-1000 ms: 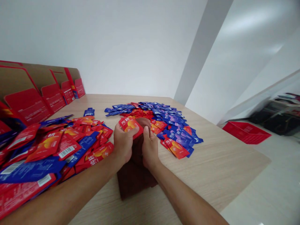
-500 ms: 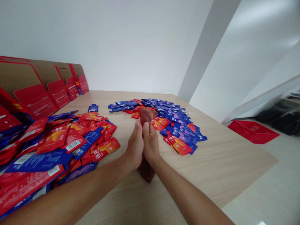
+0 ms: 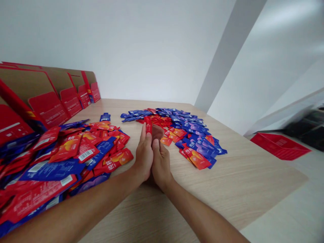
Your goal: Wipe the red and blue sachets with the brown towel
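My left hand (image 3: 144, 157) and my right hand (image 3: 161, 162) are pressed palm to palm above the table, fingers pointing away from me. Between them stands a red sachet (image 3: 148, 125), its top end showing past my left fingertips; the rest is hidden by the hands. A dull reddish-brown shape (image 3: 158, 133) shows beyond my right fingers; its kind is unclear. Ahead lies a curved spread of blue sachets (image 3: 193, 126) overlapping orange-red sachets (image 3: 174, 134). To the left is a loose heap of mixed sachets (image 3: 86, 145).
Open red cartons (image 3: 48, 108) with brown insides line the table's left side. One blue sachet (image 3: 105, 117) lies apart behind the heap. A red bin (image 3: 280, 145) stands beyond the right edge of the wooden table (image 3: 227, 182). A white wall (image 3: 144, 50) rises behind.
The joined hands have shifted slightly down and left, and a red sachet's end now shows between them. Less of the brown shape is visible. The view has turned slightly left.
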{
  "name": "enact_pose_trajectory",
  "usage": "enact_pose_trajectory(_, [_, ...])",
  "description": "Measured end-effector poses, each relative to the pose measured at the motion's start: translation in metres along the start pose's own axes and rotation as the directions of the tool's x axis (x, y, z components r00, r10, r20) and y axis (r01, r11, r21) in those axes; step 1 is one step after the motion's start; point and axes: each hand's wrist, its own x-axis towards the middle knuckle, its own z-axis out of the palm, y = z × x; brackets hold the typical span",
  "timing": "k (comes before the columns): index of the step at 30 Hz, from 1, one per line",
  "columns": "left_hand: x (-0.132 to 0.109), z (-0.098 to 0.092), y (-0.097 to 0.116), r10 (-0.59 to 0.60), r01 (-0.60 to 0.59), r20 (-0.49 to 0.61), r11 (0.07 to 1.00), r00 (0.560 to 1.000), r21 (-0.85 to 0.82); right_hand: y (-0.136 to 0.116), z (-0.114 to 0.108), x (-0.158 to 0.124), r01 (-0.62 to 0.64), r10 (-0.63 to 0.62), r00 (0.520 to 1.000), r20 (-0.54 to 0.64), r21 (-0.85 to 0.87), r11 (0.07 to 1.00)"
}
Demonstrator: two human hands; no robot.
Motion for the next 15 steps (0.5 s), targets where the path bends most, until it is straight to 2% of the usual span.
enact_pose_trajectory(3, [-0.014, 0.008, -0.001, -0.096, 0.097, 0.025, 0.995, 0.995, -0.03, 0.0, -0.005, 0.009, 0.0, 0.005, 0.998, -0.069, 0.08, 0.997])
enact_pose_trajectory(5, [-0.01, 0.009, -0.004, -0.115, 0.114, -0.013, 0.991, 0.993, -0.073, 0.001, -0.005, 0.009, -0.016, 0.022, 0.999, -0.043, 0.154, 0.988])
enact_pose_trajectory(9, [0.023, 0.0, -0.006, -0.113, 0.101, -0.142, 0.991, 0.983, -0.088, 0.007, 0.002, 0.0, -0.107, 0.076, 0.991, 0.111, 0.3, 0.948])
enact_pose_trajectory(11, [0.041, -0.006, -0.003, -0.128, 0.111, -0.175, 0.989, 0.976, -0.101, 0.008, 0.005, 0.0, -0.164, 0.115, 0.982, 0.151, 0.366, 0.916])
enact_pose_trajectory(13, [0.055, -0.012, 0.002, -0.142, 0.122, -0.167, 0.985, 0.976, -0.125, 0.009, 0.005, 0.006, -0.206, 0.186, 0.978, 0.09, 0.408, 0.889])
enact_pose_trajectory(15, [0.061, -0.017, 0.007, -0.144, 0.12, -0.16, 0.981, 0.976, -0.151, 0.011, 0.0, 0.016, -0.212, 0.255, 0.966, -0.051, 0.414, 0.885])
